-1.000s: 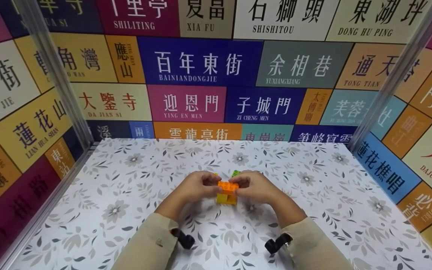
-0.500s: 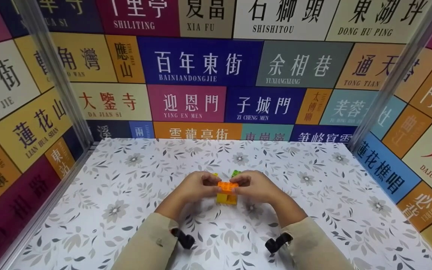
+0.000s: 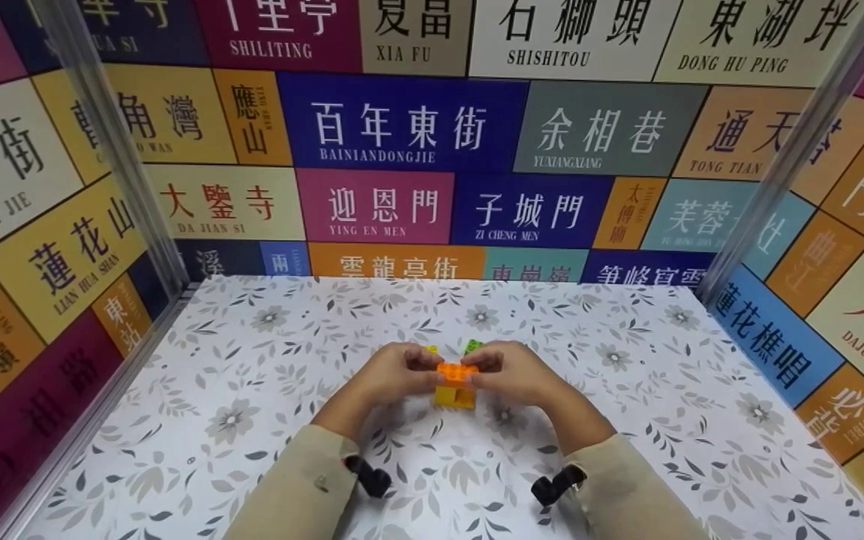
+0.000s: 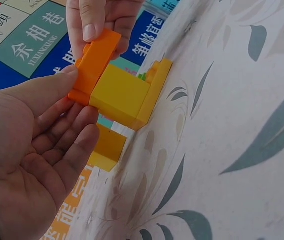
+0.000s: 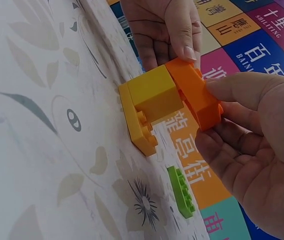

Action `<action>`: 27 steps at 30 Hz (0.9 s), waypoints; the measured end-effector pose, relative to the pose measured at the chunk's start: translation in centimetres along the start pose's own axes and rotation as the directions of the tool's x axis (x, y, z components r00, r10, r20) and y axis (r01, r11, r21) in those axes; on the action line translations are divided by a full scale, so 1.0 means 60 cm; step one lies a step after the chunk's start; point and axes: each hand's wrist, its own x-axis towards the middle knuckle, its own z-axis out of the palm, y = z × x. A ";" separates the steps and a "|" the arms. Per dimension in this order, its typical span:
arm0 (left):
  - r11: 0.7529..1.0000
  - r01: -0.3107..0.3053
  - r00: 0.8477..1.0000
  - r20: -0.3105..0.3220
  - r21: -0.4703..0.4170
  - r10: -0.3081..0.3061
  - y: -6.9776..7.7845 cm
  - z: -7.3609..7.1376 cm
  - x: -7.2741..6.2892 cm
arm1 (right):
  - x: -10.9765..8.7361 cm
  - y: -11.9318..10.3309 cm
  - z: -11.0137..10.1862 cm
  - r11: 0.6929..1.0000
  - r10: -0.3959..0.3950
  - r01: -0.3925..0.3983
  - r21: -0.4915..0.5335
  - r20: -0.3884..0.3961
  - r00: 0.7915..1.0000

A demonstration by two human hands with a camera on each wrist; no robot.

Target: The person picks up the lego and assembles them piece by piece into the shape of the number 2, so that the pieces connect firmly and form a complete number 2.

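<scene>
An orange toy building brick (image 3: 457, 373) spans the top of a yellow brick (image 4: 119, 95), overhanging it on the right side. Beneath the yellow brick lies a flat yellow-orange brick (image 5: 138, 122) on the table, its studs exposed on the right. My left hand (image 3: 394, 373) pinches one end of the orange brick between thumb and fingers. The other end is pinched by my right hand (image 3: 513, 375). Seen from the right wrist, a narrow gap shows under the orange brick near the yellow brick's edge.
Behind my right hand lies a flat green brick (image 5: 182, 192). Another yellow brick (image 4: 109, 149) stands behind my left hand. The table (image 3: 267, 450) has a white leaf-patterned cover, and colourful sign-printed walls (image 3: 402, 124) enclose its back and sides.
</scene>
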 end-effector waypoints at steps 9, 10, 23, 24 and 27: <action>1.000 -0.004 1.000 -0.008 0.000 0.004 0.001 0.003 0.001 | -0.002 0.007 -0.001 0.999 -0.006 0.004 0.035 0.032 0.999; 1.000 0.012 1.000 -0.006 -0.003 -0.012 0.002 0.003 0.001 | -0.002 0.007 -0.001 0.999 -0.004 0.002 0.037 0.033 0.999; 0.996 0.078 0.997 0.000 -0.050 -0.078 0.005 0.002 0.003 | -0.001 0.010 -0.002 0.999 -0.011 0.009 0.042 0.034 0.999; 0.996 0.078 0.997 -0.001 -0.049 -0.078 0.005 0.002 0.003 | -0.001 0.009 -0.002 0.999 -0.011 0.009 0.041 0.032 0.999; 0.996 0.078 0.997 0.000 -0.041 -0.078 0.006 0.002 0.004 | -0.002 0.009 -0.003 0.999 -0.007 0.006 0.043 0.032 0.999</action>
